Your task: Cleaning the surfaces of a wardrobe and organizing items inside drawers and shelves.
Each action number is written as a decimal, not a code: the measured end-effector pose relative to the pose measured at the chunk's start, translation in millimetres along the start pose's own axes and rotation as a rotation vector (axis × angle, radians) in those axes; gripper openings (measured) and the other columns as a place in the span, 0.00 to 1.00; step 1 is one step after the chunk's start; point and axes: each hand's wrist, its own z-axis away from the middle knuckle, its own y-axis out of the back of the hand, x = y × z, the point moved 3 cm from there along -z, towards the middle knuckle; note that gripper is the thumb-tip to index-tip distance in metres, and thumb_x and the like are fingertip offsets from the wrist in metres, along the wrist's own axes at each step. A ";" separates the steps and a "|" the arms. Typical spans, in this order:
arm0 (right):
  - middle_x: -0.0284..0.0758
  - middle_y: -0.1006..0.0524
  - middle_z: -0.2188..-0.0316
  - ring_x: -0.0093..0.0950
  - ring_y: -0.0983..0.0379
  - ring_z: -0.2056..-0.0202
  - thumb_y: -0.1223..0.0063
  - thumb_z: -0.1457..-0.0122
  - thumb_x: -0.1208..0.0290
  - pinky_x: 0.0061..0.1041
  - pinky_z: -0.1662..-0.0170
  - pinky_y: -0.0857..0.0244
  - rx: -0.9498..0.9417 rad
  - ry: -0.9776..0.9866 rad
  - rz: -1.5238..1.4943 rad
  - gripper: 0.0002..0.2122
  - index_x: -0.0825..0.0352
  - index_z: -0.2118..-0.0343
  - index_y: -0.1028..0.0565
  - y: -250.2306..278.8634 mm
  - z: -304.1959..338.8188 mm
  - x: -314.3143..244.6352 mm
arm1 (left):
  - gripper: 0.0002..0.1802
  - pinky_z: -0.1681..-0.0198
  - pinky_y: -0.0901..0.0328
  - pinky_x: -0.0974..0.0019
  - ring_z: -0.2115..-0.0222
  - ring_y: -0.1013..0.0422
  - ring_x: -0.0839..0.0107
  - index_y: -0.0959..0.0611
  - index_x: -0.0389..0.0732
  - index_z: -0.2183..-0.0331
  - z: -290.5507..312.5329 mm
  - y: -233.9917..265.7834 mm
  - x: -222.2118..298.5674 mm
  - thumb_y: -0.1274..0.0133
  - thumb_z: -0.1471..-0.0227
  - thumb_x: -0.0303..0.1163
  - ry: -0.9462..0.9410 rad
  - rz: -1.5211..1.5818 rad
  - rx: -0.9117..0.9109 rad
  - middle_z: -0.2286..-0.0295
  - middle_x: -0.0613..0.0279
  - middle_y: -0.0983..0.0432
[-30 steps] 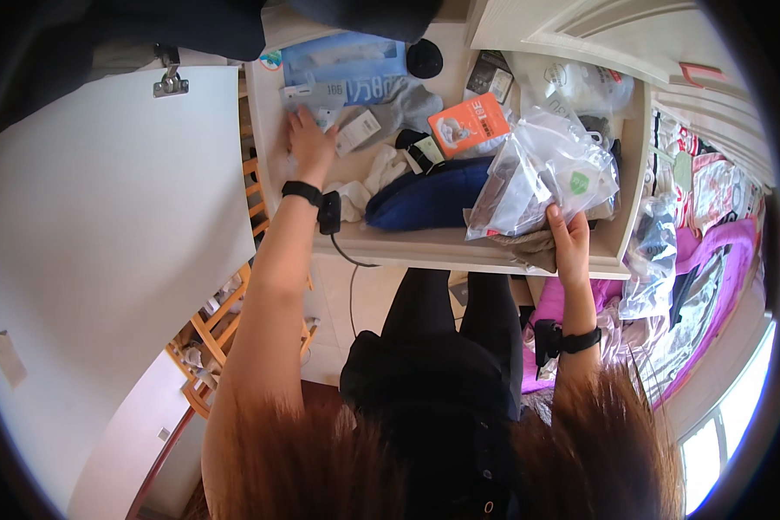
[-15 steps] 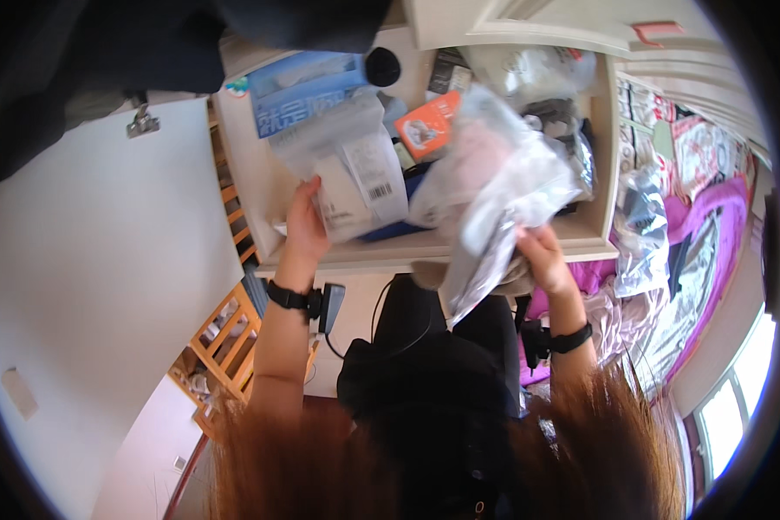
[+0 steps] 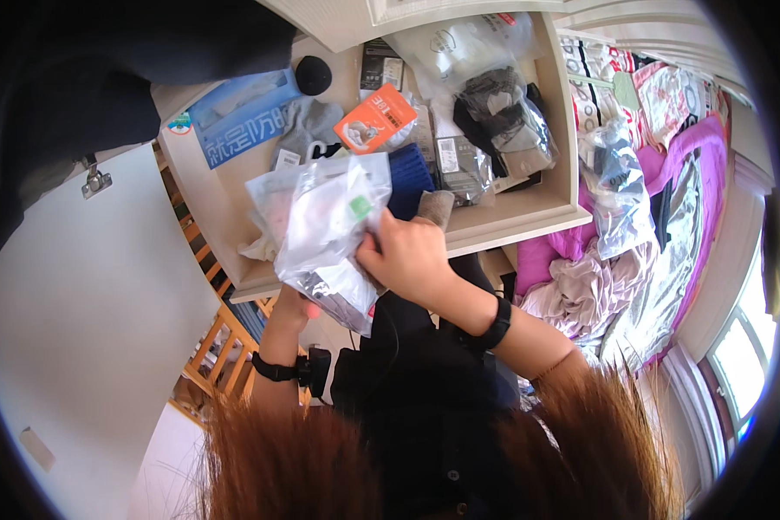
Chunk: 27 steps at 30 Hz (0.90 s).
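A stack of clear plastic bags [image 3: 329,217], one with a small green label, is bunched over the near left part of an open drawer [image 3: 511,227]. My right hand [image 3: 412,260] is closed on the bags' right side, thumb and fingers pinching the plastic. Below them, my left hand [image 3: 296,305] grips the stack from the left, its fingers mostly hidden behind the plastic. Just beyond my right hand, a beige-grey rolled cloth [image 3: 436,208] rests at the drawer's front wall. A dark blue ribbed knit item [image 3: 410,170] lies behind the bags.
The drawer also holds an orange card pack [image 3: 375,120], a blue package [image 3: 243,114], a black round item [image 3: 313,75] and bagged dark garments [image 3: 504,113]. A white panel [image 3: 87,286] stands at left. Purple bedding [image 3: 702,147] and a bagged item [image 3: 617,186] lie at right.
My right hand has swung left with its bags, which now lie over the white package in my left hand. The view has shifted, and more of the drawer's right side shows.
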 end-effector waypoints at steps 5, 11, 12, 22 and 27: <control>0.36 0.28 0.86 0.34 0.30 0.85 0.47 0.54 0.66 0.30 0.76 0.38 -0.039 0.117 0.279 0.09 0.67 0.76 0.30 -23.9 -6.7 -4.5 | 0.63 0.46 0.42 0.62 0.48 0.40 0.66 0.46 0.37 0.41 -7.4 -19.4 -1.1 0.27 0.74 0.42 -0.114 -0.062 0.163 0.49 0.58 0.38; 0.33 0.27 0.79 0.27 0.29 0.78 0.46 0.57 0.70 0.25 0.71 0.40 -0.196 0.165 0.463 0.09 0.68 0.72 0.27 -18.7 -9.7 -32.6 | 0.54 0.46 0.43 0.62 0.49 0.38 0.64 0.45 0.34 0.42 -7.2 -11.9 7.2 0.33 0.65 0.37 -0.193 -0.086 0.017 0.50 0.55 0.37; 0.33 0.27 0.78 0.27 0.29 0.77 0.46 0.57 0.69 0.26 0.71 0.40 -0.179 0.192 0.489 0.10 0.68 0.72 0.27 -23.2 -9.2 -38.6 | 0.46 0.45 0.42 0.61 0.48 0.38 0.64 0.41 0.29 0.44 -2.4 -25.8 21.9 0.36 0.59 0.37 -0.257 -0.124 -0.023 0.49 0.54 0.37; 0.42 0.23 0.69 0.40 0.25 0.65 0.51 0.47 0.49 0.34 0.59 0.34 -0.545 -0.029 -0.345 0.24 0.67 0.58 0.30 7.8 -15.9 -27.8 | 0.31 0.44 0.40 0.60 0.48 0.37 0.61 0.41 0.38 0.43 10.8 -13.2 -2.6 0.57 0.41 0.44 -0.090 0.138 0.063 0.47 0.54 0.38; 0.47 0.22 0.65 0.40 0.26 0.60 0.52 0.46 0.45 0.33 0.55 0.35 -0.182 -0.570 0.002 0.29 0.73 0.61 0.25 41.5 -52.9 104.6 | 0.30 0.44 0.40 0.60 0.48 0.37 0.61 0.41 0.38 0.43 29.2 11.7 -4.6 0.57 0.41 0.43 -0.096 0.199 0.262 0.47 0.54 0.38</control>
